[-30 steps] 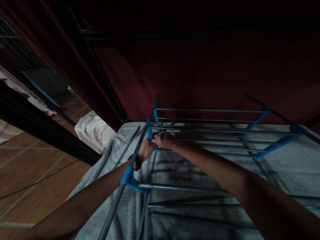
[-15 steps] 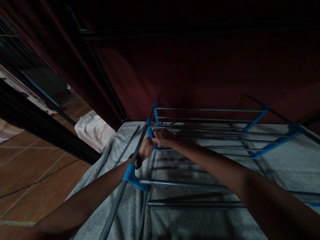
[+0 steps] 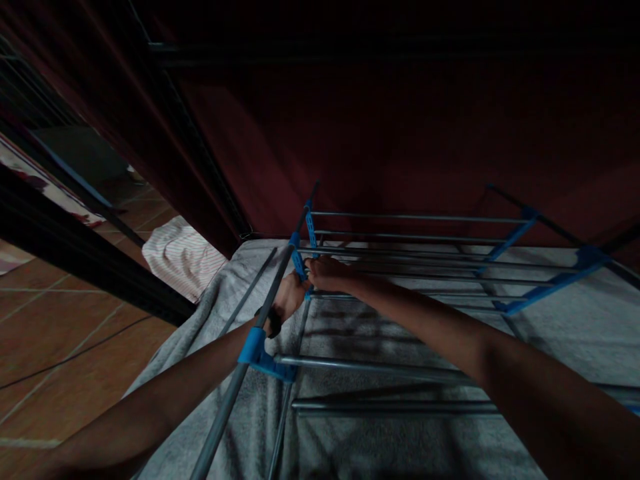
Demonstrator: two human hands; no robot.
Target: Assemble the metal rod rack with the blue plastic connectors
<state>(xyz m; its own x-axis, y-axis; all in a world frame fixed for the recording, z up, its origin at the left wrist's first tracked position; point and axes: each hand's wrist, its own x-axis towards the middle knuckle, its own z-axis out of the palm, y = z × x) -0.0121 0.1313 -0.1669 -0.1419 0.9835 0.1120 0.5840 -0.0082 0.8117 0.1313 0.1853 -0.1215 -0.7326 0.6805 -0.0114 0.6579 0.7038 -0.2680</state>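
A rack of grey metal tubes [image 3: 370,366] with blue plastic joints stands over a grey blanket. Both my hands meet at its left end, around a slotted blue bracket [image 3: 299,261]. My left hand [image 3: 290,297], a black band on its wrist, reaches past the slanting side tube [image 3: 274,290] and closes on the bracket's lower part. From the right, my right hand [image 3: 327,273] comes over the cross tubes, its fingers curled on the same bracket. The fingertips and the tube ends there are partly hidden. Nearer to me, a blue corner joint [image 3: 265,357] sits on the side tube.
Loose tubes [image 3: 390,407] lie on the grey blanket [image 3: 350,447]. Blue brackets [image 3: 555,283] hold the rack's right end. Behind hangs a dark red cloth [image 3: 400,140]. At left are a dark metal post [image 3: 100,267], a striped cloth [image 3: 185,257] and tiled floor with a cable [image 3: 85,350].
The view has shifted slightly, so the scene sits a little further left and higher. Both hands stay at the same bracket, with only slight finger movement.
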